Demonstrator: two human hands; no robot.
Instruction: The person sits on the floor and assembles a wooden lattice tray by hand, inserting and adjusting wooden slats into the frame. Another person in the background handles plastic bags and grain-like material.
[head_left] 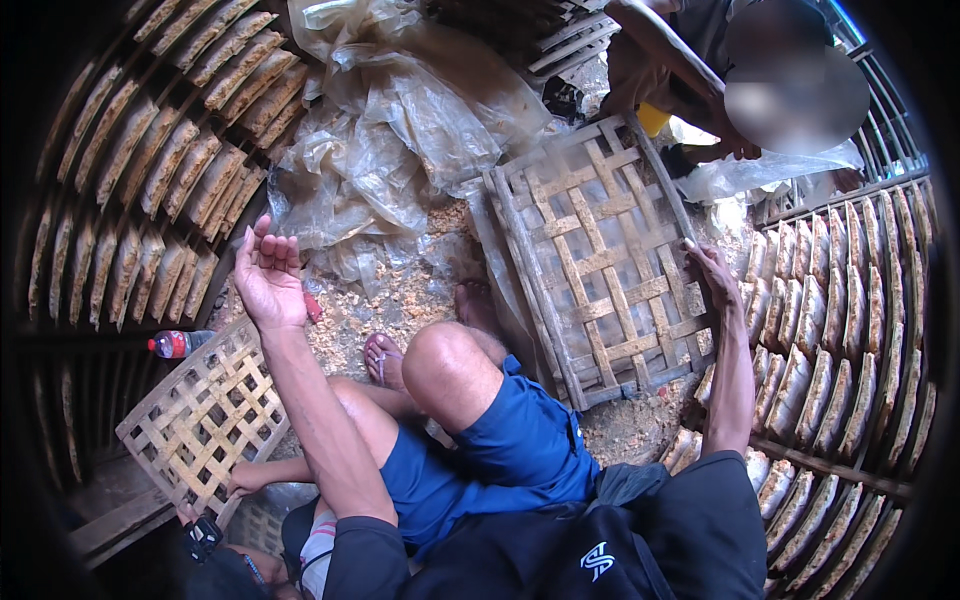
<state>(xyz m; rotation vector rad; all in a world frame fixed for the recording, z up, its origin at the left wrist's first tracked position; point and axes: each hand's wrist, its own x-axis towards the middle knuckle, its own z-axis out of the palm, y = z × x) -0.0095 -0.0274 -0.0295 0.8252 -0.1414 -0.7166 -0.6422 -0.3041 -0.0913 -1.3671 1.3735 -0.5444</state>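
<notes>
My left hand (270, 280) is raised palm up at the left, its fingers loosely bent and apart, with nothing in it. On the right, my right hand (712, 272) grips the wooden edge of a woven bamboo rack (607, 262). This rack stands tilted before my knees, with an open lattice of wide strips inside a grey wooden frame. Another frame edge (525, 290) shows along its left side, so it may be stacked on a second rack. Below my left forearm, a smaller woven bamboo rack (208, 415) is held by another person's hand (245, 478).
Slatted shelves (165, 160) with rows of pale, crusted slabs rise at the left; similar rows (830, 330) fill the right. Crumpled clear plastic sheeting (400, 110) lies ahead on the crumb-strewn floor (350, 320). A red-labelled bottle (180, 344) lies left. Another person (690, 70) sits far right.
</notes>
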